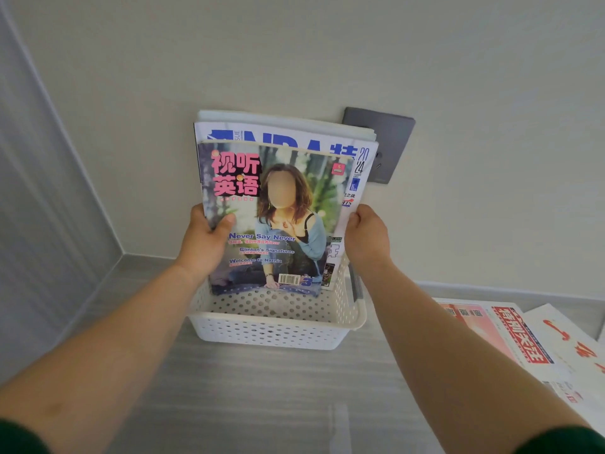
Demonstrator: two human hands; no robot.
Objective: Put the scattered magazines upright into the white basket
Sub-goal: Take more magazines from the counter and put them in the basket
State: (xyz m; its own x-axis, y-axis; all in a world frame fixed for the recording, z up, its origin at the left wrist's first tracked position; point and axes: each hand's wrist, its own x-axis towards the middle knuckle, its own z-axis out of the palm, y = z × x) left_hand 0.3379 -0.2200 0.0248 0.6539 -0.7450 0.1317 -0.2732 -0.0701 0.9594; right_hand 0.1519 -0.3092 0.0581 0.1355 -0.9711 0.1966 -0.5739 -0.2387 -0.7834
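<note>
At four o'clock, red-and-white printed magazines (510, 339) lie flat on the grey wood-grain floor (262, 394). At centre, the white perforated plastic basket (271, 332) sits by the wall. The left hand (204, 239) at nine o'clock and the right hand (366, 239) at three o'clock curl round the side edges of an upright glossy magazine stack (271, 217), its lower edges inside the basket rim. Behind, at one o'clock, is a grey square wall socket (389, 142).

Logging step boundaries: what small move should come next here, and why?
Probably lean the magazine stack back and let go: left hand and right hand grip its sides, its bottom edge is inside the white basket, and loose magazines lie on the floor.
</note>
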